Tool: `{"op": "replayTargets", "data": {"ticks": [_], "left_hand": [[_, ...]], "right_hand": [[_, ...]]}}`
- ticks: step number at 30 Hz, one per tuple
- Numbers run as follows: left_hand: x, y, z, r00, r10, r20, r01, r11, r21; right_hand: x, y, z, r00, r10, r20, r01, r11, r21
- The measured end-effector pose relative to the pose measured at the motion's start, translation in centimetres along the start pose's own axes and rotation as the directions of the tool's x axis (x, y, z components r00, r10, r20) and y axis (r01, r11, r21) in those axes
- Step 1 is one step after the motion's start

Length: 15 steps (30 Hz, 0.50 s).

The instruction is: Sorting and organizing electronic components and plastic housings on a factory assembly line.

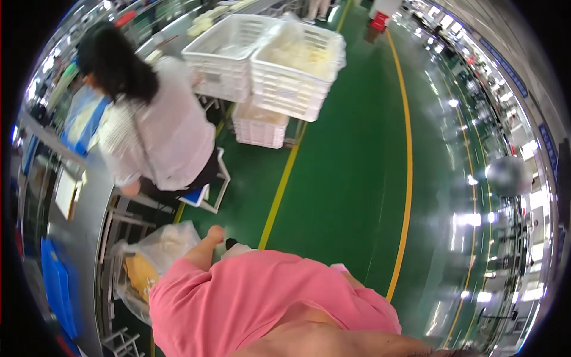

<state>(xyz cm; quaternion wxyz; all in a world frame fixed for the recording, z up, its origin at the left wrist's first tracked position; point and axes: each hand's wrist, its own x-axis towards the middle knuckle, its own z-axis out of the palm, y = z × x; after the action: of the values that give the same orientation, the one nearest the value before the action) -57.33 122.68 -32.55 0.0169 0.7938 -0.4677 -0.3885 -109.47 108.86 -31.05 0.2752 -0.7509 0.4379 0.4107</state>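
My left hand (216, 234) hangs low in front of my pink sleeve, seen from above as a small rounded shape. Its fingers do not show, so I cannot tell what they do. Close by on its left is a clear plastic bag (178, 237) beside a yellowish sheet-like thing (141, 275), both next to the metal workbench (89, 238). Of my right arm only a bit of forearm (355, 281) shows past my pink top; the right hand is hidden.
Ahead on the left a person (160, 131) in a white top sits on a stool (221, 184) at the bench. White plastic crates (294, 89) stand beside the green aisle floor (351, 154), marked with yellow lines. A blue tray (58, 288) leans at the bench.
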Motion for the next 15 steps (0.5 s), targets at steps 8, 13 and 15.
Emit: {"op": "replayTargets", "data": {"ticks": [8,13,15], "left_hand": [[10.4,18.5,-3.5,0.998,-0.057,0.002,0.050,0.856,-0.514],[20.7,23.6,-4.9,0.913,0.379,-0.148,-0.375,0.925,0.055],[23.9,30.2,-7.8,0.948,0.319,0.010,-0.319,0.947,0.034]], "right_hand": [[1.8,10.6,-4.7,0.997,-0.035,0.063,0.035,0.999,0.004],[8.5,4.0,-20.0,0.999,-0.032,0.007,0.032,0.999,-0.034],[7.3,6.7,-25.7,1.000,-0.017,0.014,0.018,0.999,-0.038]]}}
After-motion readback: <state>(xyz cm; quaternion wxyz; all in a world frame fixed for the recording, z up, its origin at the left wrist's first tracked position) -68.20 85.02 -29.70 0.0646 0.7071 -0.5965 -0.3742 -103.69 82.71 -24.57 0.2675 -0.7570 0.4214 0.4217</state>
